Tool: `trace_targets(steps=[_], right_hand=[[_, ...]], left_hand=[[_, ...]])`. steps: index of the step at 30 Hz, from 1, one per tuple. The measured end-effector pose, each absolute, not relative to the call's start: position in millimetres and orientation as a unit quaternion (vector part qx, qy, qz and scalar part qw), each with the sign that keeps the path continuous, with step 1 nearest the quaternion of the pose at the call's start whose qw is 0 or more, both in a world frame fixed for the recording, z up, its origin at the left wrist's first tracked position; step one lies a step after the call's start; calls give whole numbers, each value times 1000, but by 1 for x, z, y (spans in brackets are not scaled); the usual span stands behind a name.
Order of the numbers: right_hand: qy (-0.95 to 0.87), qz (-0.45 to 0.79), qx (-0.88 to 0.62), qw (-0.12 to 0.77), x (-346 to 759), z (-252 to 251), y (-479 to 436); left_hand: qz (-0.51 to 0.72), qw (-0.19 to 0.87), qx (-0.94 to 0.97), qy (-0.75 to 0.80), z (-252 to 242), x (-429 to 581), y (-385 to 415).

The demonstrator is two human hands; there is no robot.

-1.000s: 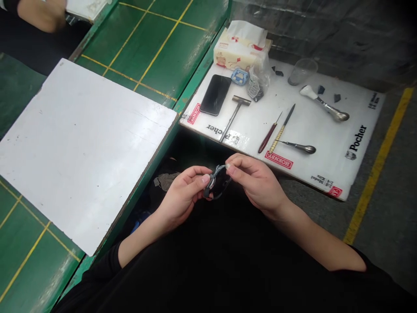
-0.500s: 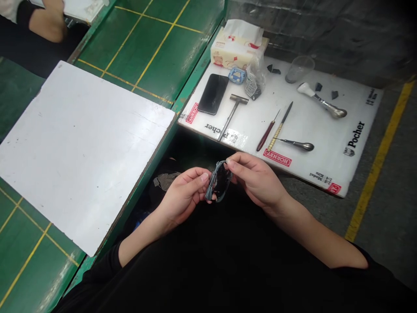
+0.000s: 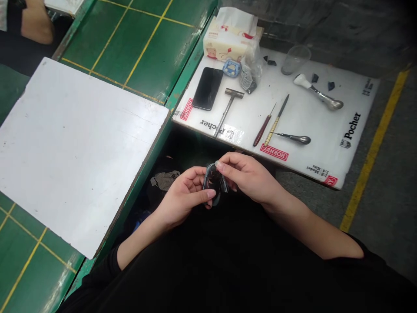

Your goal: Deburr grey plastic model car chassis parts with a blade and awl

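Black "Pocher" (image 3: pixel 352 126) runs sideways near the right edge of the white board (image 3: pixel 321 126), and another "Pocher" (image 3: pixel 213 127) sits upside down at lower centre. Red "HORNBY" labels (image 3: pixel 274 152) and small "Model Kits" (image 3: pixel 317 169) line its lower edge.

Workshop — green workbench (image 3: pixel 143 48), hand tools (image 3: pixel 230 108)

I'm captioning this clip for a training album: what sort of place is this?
Probably a craft or model-making workshop: a white Pocher mat holds a small hammer and an awl, beside a green workbench marked with yellow lines.
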State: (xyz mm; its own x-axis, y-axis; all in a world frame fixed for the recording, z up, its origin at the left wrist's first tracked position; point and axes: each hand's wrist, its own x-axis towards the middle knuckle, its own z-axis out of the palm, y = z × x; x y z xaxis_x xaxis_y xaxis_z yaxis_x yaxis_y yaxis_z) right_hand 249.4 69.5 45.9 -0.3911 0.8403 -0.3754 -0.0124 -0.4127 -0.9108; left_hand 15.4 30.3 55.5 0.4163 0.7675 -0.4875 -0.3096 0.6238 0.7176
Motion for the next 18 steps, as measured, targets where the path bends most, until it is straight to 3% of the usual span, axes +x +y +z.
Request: trace_targets(steps=[18], right_hand=[[-432,715,-367,408,248,34,63]], left_hand=[[371,850,132,351,63,12,36]])
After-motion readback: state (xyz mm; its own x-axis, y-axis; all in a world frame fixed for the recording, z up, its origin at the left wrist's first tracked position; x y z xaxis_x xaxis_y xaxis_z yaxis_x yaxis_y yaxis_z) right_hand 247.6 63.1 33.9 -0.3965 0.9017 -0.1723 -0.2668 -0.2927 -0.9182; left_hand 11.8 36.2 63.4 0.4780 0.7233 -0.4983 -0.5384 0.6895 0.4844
